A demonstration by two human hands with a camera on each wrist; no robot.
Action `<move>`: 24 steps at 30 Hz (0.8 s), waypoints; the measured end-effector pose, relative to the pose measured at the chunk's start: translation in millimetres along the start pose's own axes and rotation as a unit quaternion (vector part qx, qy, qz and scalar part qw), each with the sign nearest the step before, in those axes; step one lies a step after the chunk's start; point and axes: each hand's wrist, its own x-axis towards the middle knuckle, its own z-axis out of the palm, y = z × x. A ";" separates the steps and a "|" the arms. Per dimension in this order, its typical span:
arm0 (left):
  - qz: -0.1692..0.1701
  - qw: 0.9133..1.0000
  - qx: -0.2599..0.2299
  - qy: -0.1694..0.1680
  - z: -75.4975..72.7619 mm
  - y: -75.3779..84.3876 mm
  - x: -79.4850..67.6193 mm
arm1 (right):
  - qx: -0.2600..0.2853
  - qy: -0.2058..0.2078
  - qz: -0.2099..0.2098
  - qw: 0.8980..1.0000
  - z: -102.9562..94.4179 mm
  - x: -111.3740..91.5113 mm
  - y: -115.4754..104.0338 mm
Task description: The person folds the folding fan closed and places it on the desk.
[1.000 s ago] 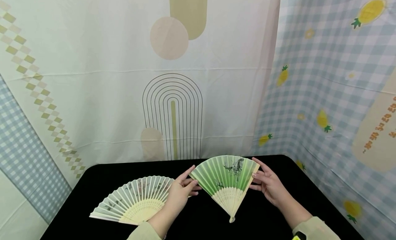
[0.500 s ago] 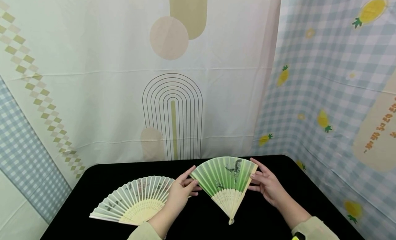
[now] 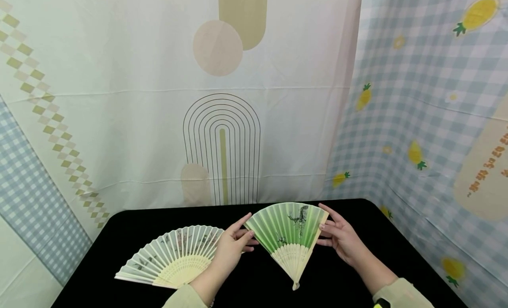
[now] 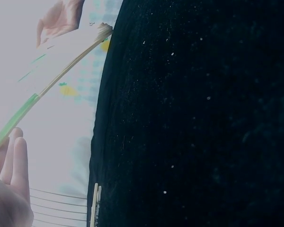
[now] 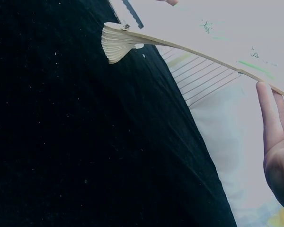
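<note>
A green folding fan [image 3: 274, 231] with a dark branch print is spread part-way between both hands, its pale ribs meeting at a pivot that points down toward the person. My left hand [image 3: 231, 250] pinches the upper left edge between thumb and fingers. At the opposite edge, the right hand [image 3: 346, 239] holds the pale outer rib with its fingertips. The left wrist view has the fan's edge slanting up from the left hand [image 4: 7, 198]; the right wrist view has the stacked rib ends at the pivot [image 5: 117, 42] clear of the black cloth.
A white folding fan [image 3: 184, 266] with a floral print lies spread on the black-covered table [image 3: 131, 226], partly behind the left forearm. A pale patterned curtain [image 3: 139, 136] hangs behind the table, and a blue checked cloth with pineapples [image 3: 397, 100] hangs at the right.
My right hand has shifted slightly left with its edge of the green fan, narrowing the spread a little. The pivot has dropped slightly. The left hand and white fan stay in place.
</note>
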 end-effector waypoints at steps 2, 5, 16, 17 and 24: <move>0.000 1.000 0.001 -0.003 -0.4 0.0 -0.1 | -0.002 0.000 0.001 1.000 0.9 -0.6 -0.3; -0.001 1.000 0.001 -0.006 -0.9 0.2 -0.5 | -0.008 0.002 0.002 1.000 2.4 -1.4 -0.5; -0.003 1.000 -0.005 -0.014 1.0 3.7 -3.3 | -0.016 -0.006 0.004 1.000 8.2 -1.3 0.7; -0.002 1.000 -0.004 -0.014 1.2 3.7 -3.4 | -0.015 -0.006 0.004 1.000 8.7 -1.2 0.7; 0.014 1.000 0.003 -0.014 1.7 1.6 -2.2 | -0.016 -0.011 0.002 1.000 11.0 -0.7 0.9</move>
